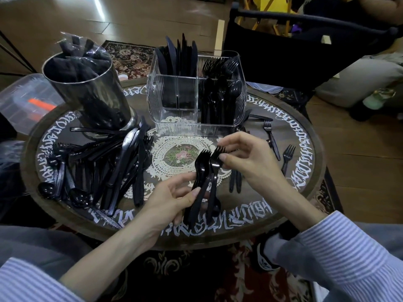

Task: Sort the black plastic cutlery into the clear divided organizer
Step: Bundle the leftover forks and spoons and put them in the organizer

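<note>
My left hand grips a bundle of black forks by the handles, tines up, above the round table's front. My right hand pinches the head of one fork in that bundle with thumb and forefinger. The clear divided organizer stands at the back: knives in its far left compartment, forks in the far right, spoons in the near right, and the near left compartment bare. A big pile of mixed black cutlery lies on the left of the table. A few loose forks lie on the right.
A shiny metal cylinder holding wrapped black items stands at the back left. A clear lidded box sits beyond the table's left edge. A black chair stands behind the table. The round table carries white lettering and a lace doily.
</note>
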